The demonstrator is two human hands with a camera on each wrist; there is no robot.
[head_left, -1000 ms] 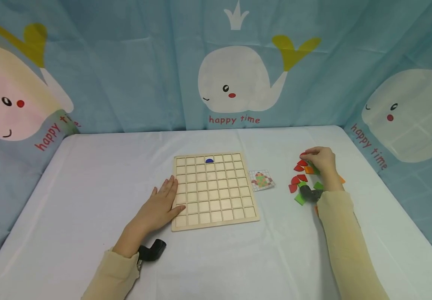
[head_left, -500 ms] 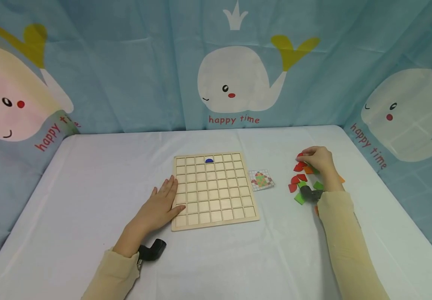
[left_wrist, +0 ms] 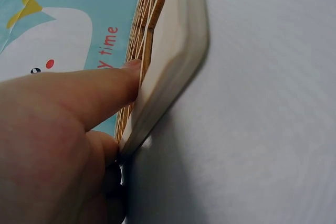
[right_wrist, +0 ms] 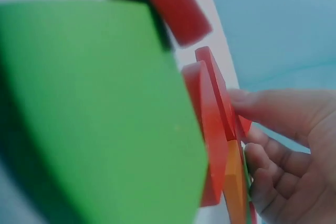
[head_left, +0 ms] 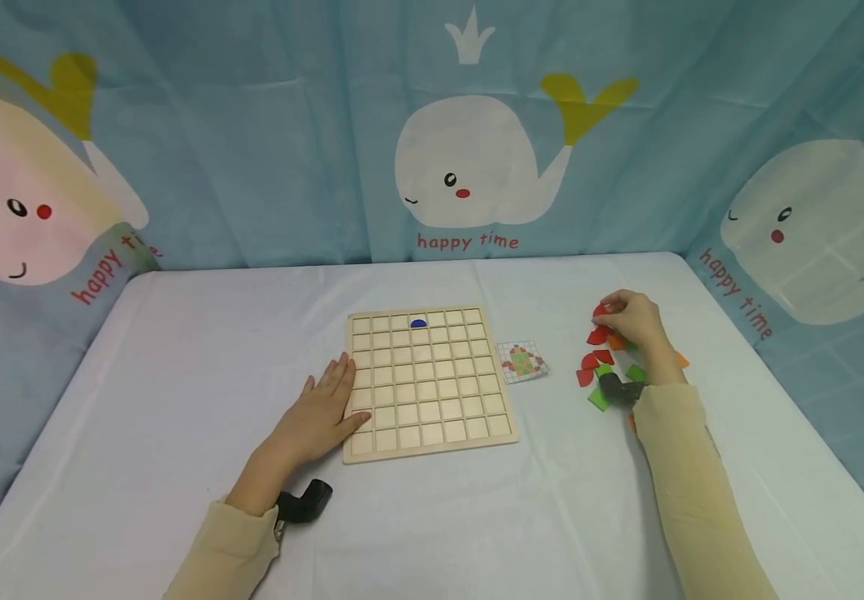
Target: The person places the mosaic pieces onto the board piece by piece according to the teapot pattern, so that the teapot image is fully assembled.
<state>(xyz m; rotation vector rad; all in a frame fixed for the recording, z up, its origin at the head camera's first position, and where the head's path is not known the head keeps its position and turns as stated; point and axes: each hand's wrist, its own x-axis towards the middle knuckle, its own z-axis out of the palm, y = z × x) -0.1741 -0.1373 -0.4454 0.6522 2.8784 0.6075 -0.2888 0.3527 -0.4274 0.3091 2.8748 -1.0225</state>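
Wooden board (head_left: 426,389), blue half-circle (head_left: 418,323) in far row

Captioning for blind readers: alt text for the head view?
Someone's left hand rests on a gridded wooden board bearing one blue piece; the right hand pinches a red piece beside other colored pieces. A picture card lies between them.

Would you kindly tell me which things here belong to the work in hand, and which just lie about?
Apparently in use:
wooden board, touched by left hand
red pieces, at right hand
green pieces
orange pieces
blue piece
picture card

Just there:
curtain
tablecloth
wrist cameras
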